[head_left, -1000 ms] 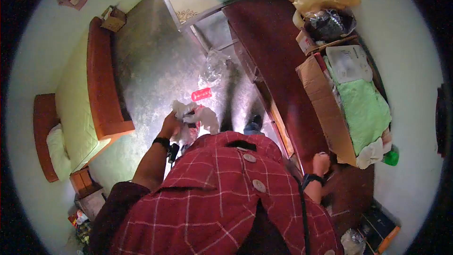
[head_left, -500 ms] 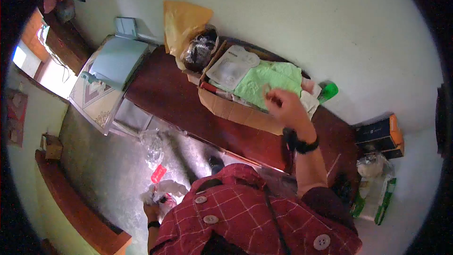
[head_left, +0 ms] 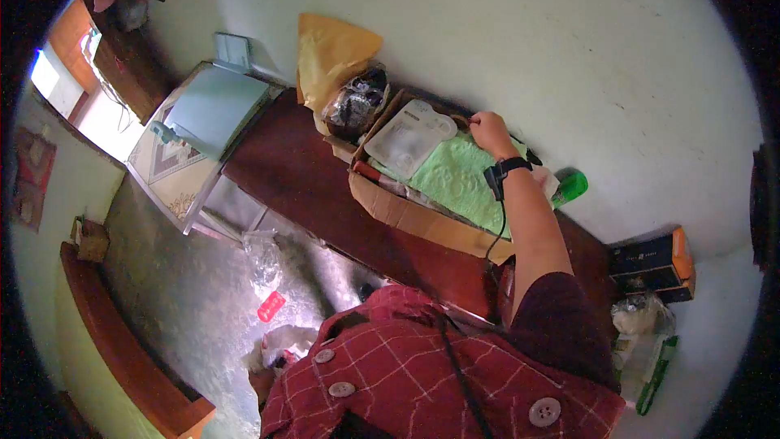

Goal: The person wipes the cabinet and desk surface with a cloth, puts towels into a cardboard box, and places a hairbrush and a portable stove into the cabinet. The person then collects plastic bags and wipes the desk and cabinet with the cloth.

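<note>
My right hand [head_left: 491, 134], with a black band on its wrist, reaches to the back edge of an open cardboard box [head_left: 398, 210]. Its fingers are closed in a pinch; what they hold is too small to make out. Below the hand, a light green towel [head_left: 459, 171] lies in the box beside a clear plastic container [head_left: 410, 138]. Low at my left side, my left hand [head_left: 260, 380] is partly hidden by my checked shirt. It appears closed around a whitish plastic bag [head_left: 286, 341] with something red in it.
The box stands on a dark red bench [head_left: 280, 150] along the wall. A wrapped bundle [head_left: 357, 106] and yellow envelope [head_left: 329, 53] are left of it, a green bottle [head_left: 573, 187] right. A black-orange box [head_left: 650, 256] is farther right. A red packet [head_left: 270, 306] lies on the floor.
My right hand has moved from above the towel to the box's back edge, away from me. The left hand stays low with the bag, and the view has shifted slightly.
</note>
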{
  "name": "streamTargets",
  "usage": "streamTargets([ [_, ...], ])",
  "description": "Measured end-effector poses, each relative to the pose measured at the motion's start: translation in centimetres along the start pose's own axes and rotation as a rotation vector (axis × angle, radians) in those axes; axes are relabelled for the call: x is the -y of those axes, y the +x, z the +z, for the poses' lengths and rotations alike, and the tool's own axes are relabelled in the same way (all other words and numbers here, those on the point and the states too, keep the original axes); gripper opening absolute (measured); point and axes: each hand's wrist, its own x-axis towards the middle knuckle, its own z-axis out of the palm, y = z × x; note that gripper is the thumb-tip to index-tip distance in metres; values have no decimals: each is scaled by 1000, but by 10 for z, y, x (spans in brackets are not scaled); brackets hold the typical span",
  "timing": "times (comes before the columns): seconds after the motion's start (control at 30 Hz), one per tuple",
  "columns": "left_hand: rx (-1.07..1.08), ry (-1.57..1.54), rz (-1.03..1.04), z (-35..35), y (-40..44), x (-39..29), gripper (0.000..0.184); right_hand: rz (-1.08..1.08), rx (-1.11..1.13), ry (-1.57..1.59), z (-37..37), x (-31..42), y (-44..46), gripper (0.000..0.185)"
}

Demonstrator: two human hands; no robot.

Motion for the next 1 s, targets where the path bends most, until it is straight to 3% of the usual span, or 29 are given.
streamTargets([
  [0.27,-20,153,55,16,-15,-19,48,-75,32,73,-12,7,-5,28],
  [0.33,-24,150,125,21,-15,-30,48,-85,220,-149,-16,23,-3,27],
  [0.43,-75,206,393,33,-18,-72,48,-242,186,-2,10,1,17,26],
  [0.5,-87,72,446,40,-18,-95,47,-272,120,-45,-10,28,21,21],
  [0.53,62,-232,190,35,-6,-83,47,-77,238,66,-24,44,22,27],
  [0.6,73,-284,166,38,-3,-82,48,263,487,165,-40,67,28,45],
  [0.7,-6,-144,181,33,20,-24,49,156,476,112,-1,57,33,39],
  [0.73,-17,-149,144,30,26,3,49,-15,344,90,21,39,35,33],
  [0.77,-24,-154,109,30,30,14,49,-27,339,92,16,42,36,33],
  [0.83,-50,-133,94,30,17,3,47,-17,319,279,6,43,34,42],
  [0.9,-68,-59,66,25,-6,-11,46,-36,261,354,14,23,42,38],
  [1.0,-58,26,31,19,-21,-8,45,173,120,592,-36,34,35,25],
])
